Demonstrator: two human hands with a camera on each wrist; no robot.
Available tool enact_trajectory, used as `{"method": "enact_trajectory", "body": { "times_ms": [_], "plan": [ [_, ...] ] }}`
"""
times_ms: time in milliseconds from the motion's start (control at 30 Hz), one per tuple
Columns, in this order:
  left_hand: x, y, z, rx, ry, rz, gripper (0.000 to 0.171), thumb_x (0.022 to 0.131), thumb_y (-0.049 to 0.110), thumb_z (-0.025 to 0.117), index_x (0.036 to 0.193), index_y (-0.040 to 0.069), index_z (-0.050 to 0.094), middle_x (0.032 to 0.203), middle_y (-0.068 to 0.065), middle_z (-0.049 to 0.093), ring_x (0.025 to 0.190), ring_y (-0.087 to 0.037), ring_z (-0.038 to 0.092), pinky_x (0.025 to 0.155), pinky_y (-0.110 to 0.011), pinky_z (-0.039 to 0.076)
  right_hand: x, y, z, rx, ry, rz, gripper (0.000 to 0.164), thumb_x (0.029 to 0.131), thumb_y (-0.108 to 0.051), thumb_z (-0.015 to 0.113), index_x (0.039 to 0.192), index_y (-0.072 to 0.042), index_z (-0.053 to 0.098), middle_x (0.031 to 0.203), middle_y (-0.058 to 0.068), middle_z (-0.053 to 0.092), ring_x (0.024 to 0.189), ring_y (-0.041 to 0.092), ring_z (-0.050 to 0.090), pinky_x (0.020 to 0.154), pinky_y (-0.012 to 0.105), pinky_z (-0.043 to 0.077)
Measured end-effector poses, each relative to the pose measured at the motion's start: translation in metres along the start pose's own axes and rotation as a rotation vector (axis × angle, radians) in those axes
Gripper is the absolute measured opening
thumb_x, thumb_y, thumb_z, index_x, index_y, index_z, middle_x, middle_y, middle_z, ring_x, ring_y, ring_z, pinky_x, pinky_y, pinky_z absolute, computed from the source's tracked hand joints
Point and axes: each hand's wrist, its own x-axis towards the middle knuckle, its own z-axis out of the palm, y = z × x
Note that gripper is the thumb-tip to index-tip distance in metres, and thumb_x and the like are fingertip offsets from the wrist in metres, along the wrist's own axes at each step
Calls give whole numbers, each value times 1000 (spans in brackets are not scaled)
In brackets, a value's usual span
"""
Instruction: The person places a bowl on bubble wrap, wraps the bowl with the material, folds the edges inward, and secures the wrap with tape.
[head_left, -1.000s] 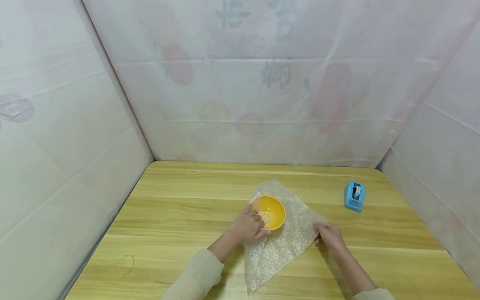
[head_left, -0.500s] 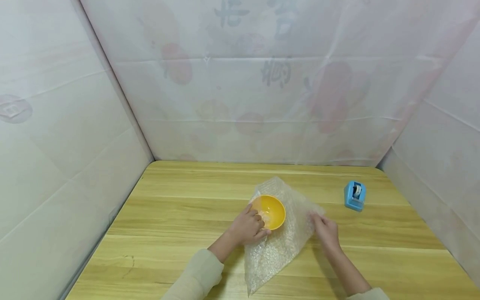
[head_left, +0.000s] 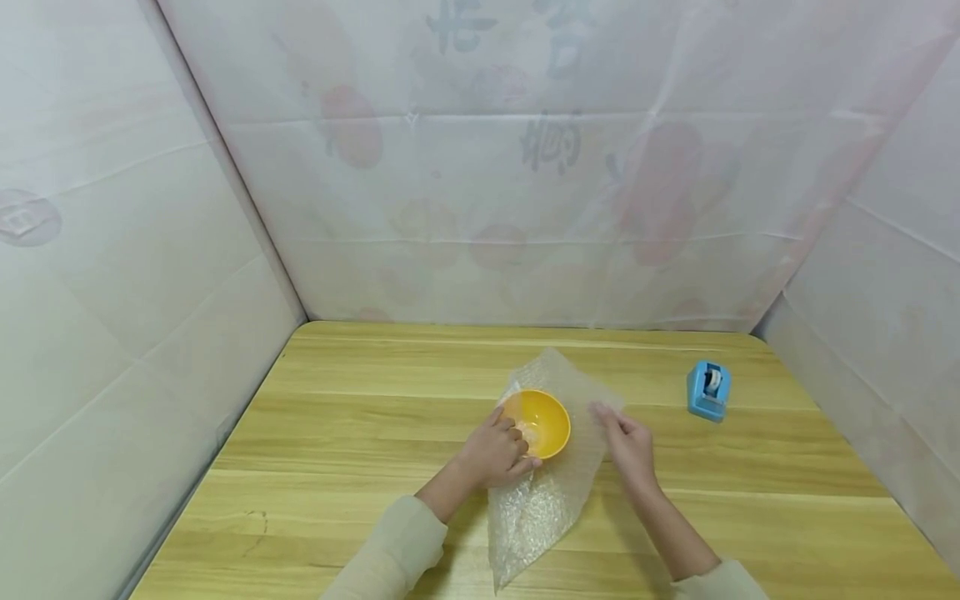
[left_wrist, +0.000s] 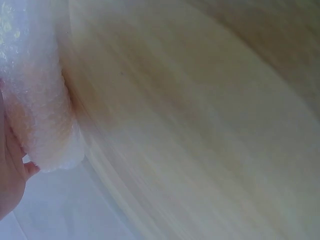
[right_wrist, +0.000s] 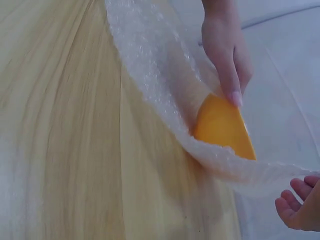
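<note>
A yellow bowl (head_left: 551, 425) sits upright on a sheet of bubble wrap (head_left: 536, 517). From the left, my left hand (head_left: 495, 454) grips the bowl's rim with a fold of wrap laid over it; in the right wrist view its thumb touches the rim. The left wrist view has wrap (left_wrist: 37, 110) covering the bowl's side, and part of the left hand (left_wrist: 12, 170) at the edge. Right of the bowl, my right hand (head_left: 628, 446) pinches the wrap's raised right corner. That right hand (right_wrist: 302, 205) also shows at the lower right of the right wrist view.
A blue tape dispenser (head_left: 708, 392) with a roll of tape stands at the back right of the wooden table (head_left: 337, 442). Pale printed cloth walls (head_left: 450, 208) rise behind the table and on both sides.
My right hand has lifted the right corner of the bubble wrap and moved it left, toward the bowl. The left hand and the bowl have stayed in place.
</note>
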Motion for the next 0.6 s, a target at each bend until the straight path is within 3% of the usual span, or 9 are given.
{"method": "enact_trajectory", "body": {
  "times_ms": [100, 167, 233, 400, 467, 600],
  "plan": [
    [0, 0, 0, 9, -8, 6, 47, 97, 49, 32, 89, 21, 69, 98, 7, 69, 107, -14, 57, 111, -43, 30, -2, -2, 8, 7, -55, -60, 41, 95, -27, 52, 120, 6, 57, 129, 17, 53, 124, 20, 49, 106, 36, 38],
    [1, 0, -1, 14, -10, 8, 47, 97, 49, 32, 90, 21, 69, 98, 8, 69, 106, -14, 57, 111, -43, 30, -3, -3, 13, -13, -92, -91, 40, 95, -26, 51, 119, 6, 58, 128, 19, 54, 124, 27, 48, 106, 41, 38],
    [1, 1, -1, 17, -7, 9, 47, 97, 49, 31, 89, 21, 69, 97, 8, 69, 106, -14, 57, 112, -43, 29, -4, -2, 17, -23, -138, -109, 40, 96, -27, 50, 118, 5, 59, 124, 21, 58, 117, 30, 53, 100, 44, 44],
    [1, 1, -2, -10, 7, 6, 48, 98, 47, 30, 87, 20, 69, 96, 6, 69, 104, -14, 58, 112, -45, 29, -3, 7, 20, -33, -326, -213, 47, 99, -34, 40, 127, 1, 53, 131, 16, 54, 125, 32, 48, 107, 49, 34],
    [0, 2, -2, -24, 13, 8, 47, 98, 44, 31, 89, 19, 70, 99, 5, 69, 106, -15, 58, 112, -45, 29, -1, 12, 20, -65, -409, -298, 46, 100, -31, 37, 131, 1, 48, 138, 14, 47, 133, 32, 37, 111, 48, 24],
    [-2, 1, -2, -43, 18, 10, 42, 98, 35, 31, 100, 19, 70, 108, 4, 68, 113, -16, 56, 112, -46, 28, 4, 25, 22, -246, -517, -564, 40, 100, -16, 37, 132, 9, 44, 139, 23, 41, 131, 39, 35, 105, 49, 29]
  ]
}}
